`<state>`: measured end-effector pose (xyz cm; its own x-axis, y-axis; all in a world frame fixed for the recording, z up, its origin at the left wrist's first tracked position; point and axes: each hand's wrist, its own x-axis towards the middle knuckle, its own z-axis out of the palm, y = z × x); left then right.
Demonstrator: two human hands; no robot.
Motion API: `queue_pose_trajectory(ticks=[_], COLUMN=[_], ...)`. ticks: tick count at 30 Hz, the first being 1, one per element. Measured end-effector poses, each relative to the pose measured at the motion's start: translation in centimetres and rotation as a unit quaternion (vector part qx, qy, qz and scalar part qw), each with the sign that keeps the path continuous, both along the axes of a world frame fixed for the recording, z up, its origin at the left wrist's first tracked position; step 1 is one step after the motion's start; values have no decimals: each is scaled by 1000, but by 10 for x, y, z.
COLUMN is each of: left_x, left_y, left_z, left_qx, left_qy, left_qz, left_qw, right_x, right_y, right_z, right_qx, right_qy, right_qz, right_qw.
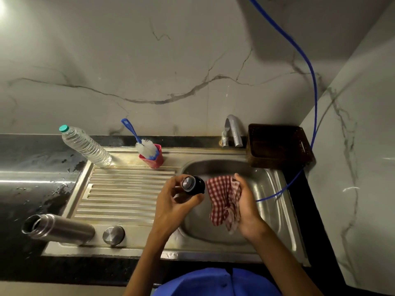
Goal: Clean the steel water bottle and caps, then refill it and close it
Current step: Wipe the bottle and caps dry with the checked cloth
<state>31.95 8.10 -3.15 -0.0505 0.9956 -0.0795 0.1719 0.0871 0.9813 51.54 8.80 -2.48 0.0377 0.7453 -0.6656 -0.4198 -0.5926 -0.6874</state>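
Observation:
My left hand (177,201) grips a black inner cap with a steel disc (192,184) over the left edge of the sink basin. Beside it, my right hand (245,201) holds a red-and-white checked cloth (223,197), which hangs down over the basin. The open steel water bottle (58,227) stands at the near left corner of the draining board, without a cap. A round steel outer cap (113,235) sits just to its right.
A clear plastic water bottle (85,146) and a pink holder with a bottle brush (149,150) stand at the back of the ribbed draining board (119,193). A tap (234,131) and a dark basket (277,146) are behind the sink basin (265,189). A blue hose (314,92) runs down the right.

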Motion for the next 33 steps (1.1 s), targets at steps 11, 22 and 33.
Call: queue_pose_trajectory(ticks=[11, 22, 33], left_x=[-60, -151, -167], left_y=[-49, -116, -126], left_z=[-54, -151, -145], left_qx=[-27, -181, -45], left_qy=[110, 285, 316], left_qz=[86, 201, 176], left_qw=[990, 920, 931], right_x=[-29, -82, -120], right_y=[-12, -23, -20], right_z=[-6, -22, -26], right_qx=[4, -65, -68], right_qy=[104, 89, 42], right_qz=[53, 88, 88], right_qw=[993, 990, 993])
